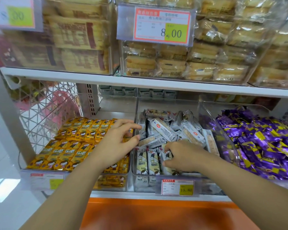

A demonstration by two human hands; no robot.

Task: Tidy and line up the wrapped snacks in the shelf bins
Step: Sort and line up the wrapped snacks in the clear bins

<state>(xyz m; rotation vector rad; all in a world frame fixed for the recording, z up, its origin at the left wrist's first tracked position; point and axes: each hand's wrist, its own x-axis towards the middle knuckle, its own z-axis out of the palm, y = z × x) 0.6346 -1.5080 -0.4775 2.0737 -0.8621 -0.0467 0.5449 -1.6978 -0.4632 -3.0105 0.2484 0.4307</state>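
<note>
The left hand [116, 140] reaches across the wall between two clear bins. Its fingers are spread apart, and the tips touch the silver snacks [166, 130] at the left edge of the middle bin [133, 163]. The right hand [183, 156] is curled down at that bin's front, fingers clamped round a silver packet [165, 156].

Behind it the silver snacks lie in a jumbled heap. A few stand upright against the front wall, by the left corner.

The left bin [25, 177] holds yellow snacks [70, 146] in neat flat rows. The right bin [211, 117] is piled with loose purple snacks [264, 143]. All three sit along the shelf [140, 195] edge, and a price tag [177, 187] hangs on the middle bin's front.
</note>
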